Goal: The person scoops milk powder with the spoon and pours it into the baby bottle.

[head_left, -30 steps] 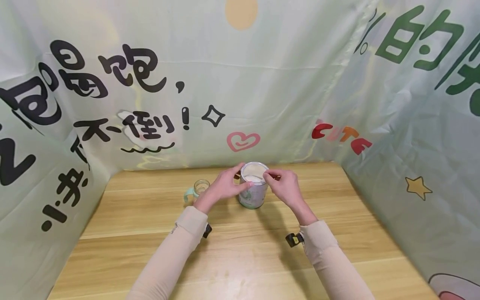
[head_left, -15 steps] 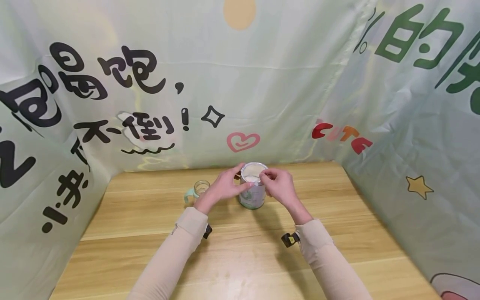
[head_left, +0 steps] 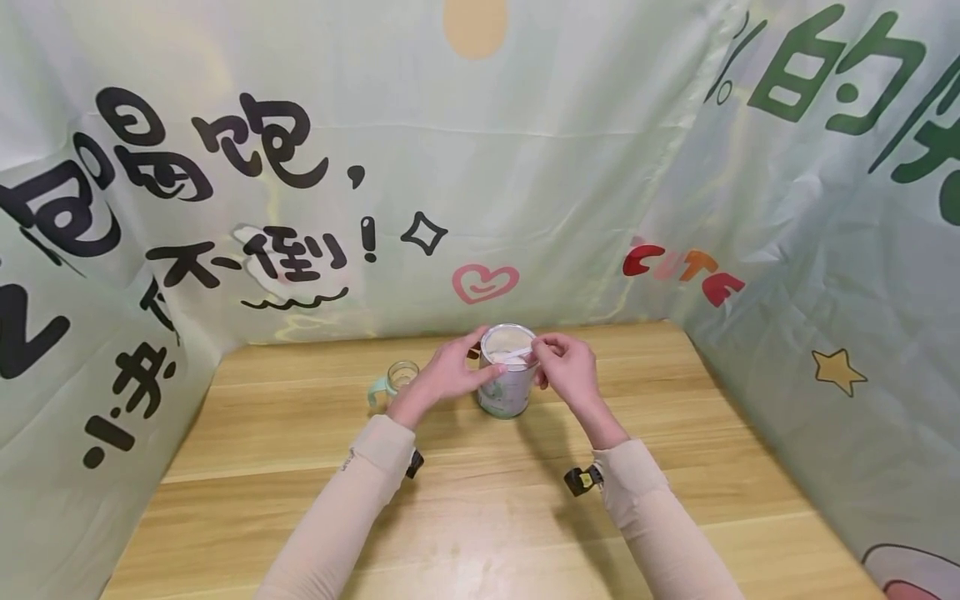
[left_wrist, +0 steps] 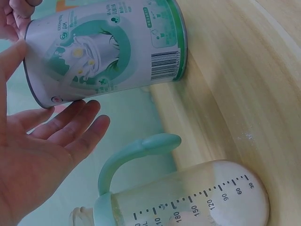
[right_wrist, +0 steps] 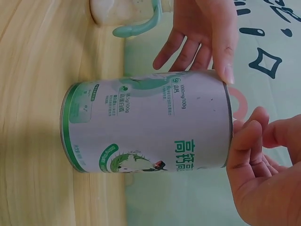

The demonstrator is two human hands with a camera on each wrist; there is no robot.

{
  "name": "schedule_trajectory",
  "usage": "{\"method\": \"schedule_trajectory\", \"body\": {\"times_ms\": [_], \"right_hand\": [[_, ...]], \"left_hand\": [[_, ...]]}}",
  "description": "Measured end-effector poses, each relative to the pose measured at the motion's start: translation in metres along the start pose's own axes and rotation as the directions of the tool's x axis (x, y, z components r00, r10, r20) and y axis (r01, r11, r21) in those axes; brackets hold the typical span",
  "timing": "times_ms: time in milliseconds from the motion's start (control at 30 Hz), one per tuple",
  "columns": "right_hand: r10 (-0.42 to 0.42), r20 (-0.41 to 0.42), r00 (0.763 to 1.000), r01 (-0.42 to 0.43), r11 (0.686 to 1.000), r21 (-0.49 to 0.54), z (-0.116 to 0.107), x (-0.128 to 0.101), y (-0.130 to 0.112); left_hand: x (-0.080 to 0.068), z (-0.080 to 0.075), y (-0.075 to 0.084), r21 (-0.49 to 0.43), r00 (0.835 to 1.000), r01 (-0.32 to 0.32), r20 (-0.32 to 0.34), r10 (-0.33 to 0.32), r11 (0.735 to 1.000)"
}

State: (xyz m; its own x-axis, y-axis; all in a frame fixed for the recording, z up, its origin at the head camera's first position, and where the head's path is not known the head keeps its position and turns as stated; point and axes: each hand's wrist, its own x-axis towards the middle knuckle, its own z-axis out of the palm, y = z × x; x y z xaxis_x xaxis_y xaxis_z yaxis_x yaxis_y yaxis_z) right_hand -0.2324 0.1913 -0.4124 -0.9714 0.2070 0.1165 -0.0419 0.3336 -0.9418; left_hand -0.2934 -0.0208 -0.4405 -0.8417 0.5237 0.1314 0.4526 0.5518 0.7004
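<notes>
A round powder can [head_left: 506,392] with green print stands open on the wooden table [head_left: 480,517], pale powder showing inside. My left hand [head_left: 450,375] rests against its left side with straight fingers, thumb on the wall [right_wrist: 202,33]. My right hand [head_left: 566,371] is at the can's right rim, fingers curled, pinching the handle of a white scoop [head_left: 516,358] that lies over the opening. The left wrist view shows the can [left_wrist: 108,52] just above my flat left hand [left_wrist: 37,160]. In the right wrist view, the can [right_wrist: 146,122] is beside my curled right hand [right_wrist: 263,174].
A glass baby bottle [head_left: 397,377] with mint-green handles stands just left of the can, close to my left hand; it holds some pale powder [left_wrist: 188,197]. Printed fabric walls [head_left: 787,275] close in the table at the back and on both sides.
My right hand dipped left over the can's opening, then drew back to the right rim, and the white scoop now shows above the powder. The left hand and can stayed put.
</notes>
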Motion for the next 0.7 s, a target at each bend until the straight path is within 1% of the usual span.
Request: {"method": "schedule_trajectory", "body": {"times_ms": [200,300,433,567,700], "right_hand": [[-0.017,-0.028,0.999,0.018,0.999,0.047,-0.0035,-0.0002,0.0019],[-0.028,-0.041,0.999,0.029,0.999,0.042,-0.0042,0.0000,0.0009],[-0.064,-0.051,0.997,0.063,0.998,-0.008,-0.0036,0.0004,-0.0003],[-0.108,-0.029,0.994,0.106,0.991,-0.076,-0.0019,0.0008,0.0003],[-0.136,0.017,0.991,0.137,0.978,-0.157,-0.0007,0.0009,0.0013]], "left_hand": [[-0.0002,0.0012,0.0003,0.001,1.000,-0.012,-0.010,0.012,1.000],[-0.0003,0.0009,0.0010,-0.001,1.000,-0.018,-0.014,0.018,1.000],[-0.0004,0.0010,0.0013,-0.005,1.000,-0.022,-0.017,0.022,1.000],[0.0001,0.0012,0.0009,-0.006,0.999,-0.028,-0.018,0.028,1.000],[0.0003,0.0012,0.0008,-0.006,1.000,-0.027,-0.017,0.027,1.000]]}}
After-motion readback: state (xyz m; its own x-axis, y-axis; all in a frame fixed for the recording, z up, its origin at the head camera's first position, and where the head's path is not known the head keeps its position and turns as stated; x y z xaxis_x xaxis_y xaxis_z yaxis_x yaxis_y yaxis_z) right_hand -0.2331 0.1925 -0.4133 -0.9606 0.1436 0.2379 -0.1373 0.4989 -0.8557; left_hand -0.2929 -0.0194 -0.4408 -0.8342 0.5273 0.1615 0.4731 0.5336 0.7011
